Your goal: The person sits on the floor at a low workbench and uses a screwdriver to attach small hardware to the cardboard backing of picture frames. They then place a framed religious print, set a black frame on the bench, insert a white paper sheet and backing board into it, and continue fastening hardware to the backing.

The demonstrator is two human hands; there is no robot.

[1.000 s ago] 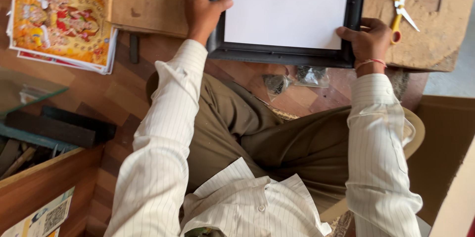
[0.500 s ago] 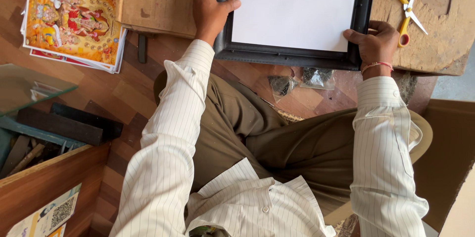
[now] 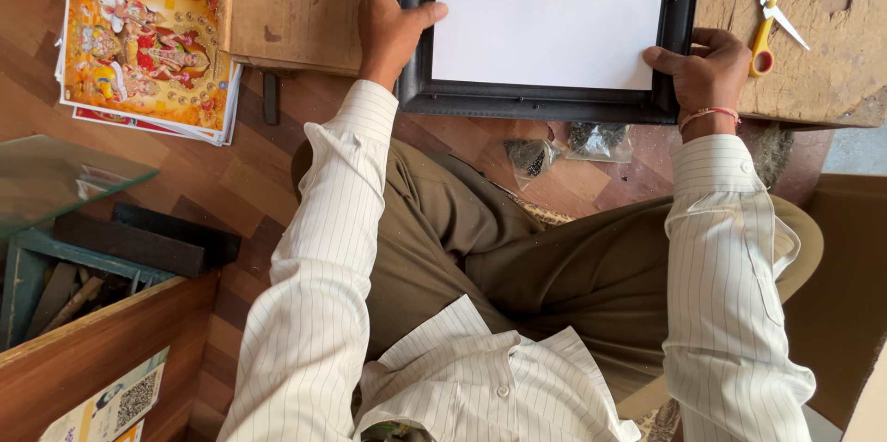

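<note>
Lying at the far left on the wooden floor, a stack of colourful religious prints (image 3: 148,54) sits just beside the low wooden worktable (image 3: 296,3). Below it, a sheet of glass (image 3: 65,179) rests over a dark green crate (image 3: 37,266) holding pieces of wood (image 3: 60,299), with black frame moulding strips (image 3: 139,243) alongside.

On the worktable lies the black picture frame (image 3: 545,102), a white backing sheet (image 3: 550,12) filling its opening; its near edge overhangs the table toward the person's lap. The left hand (image 3: 393,22) clasps the frame's left rail, thumb spread across onto the white sheet, fingers wrapped over the outer edge. The right hand (image 3: 707,68) grips the lower right corner, fingers curled over the rail and pressed together.

Under the frame's near edge, two small clear plastic bags (image 3: 564,146) of dark small pieces lie on the floor. At the right, yellow-handled scissors (image 3: 762,3) lie open on the tabletop, just beside the right hand.
</note>
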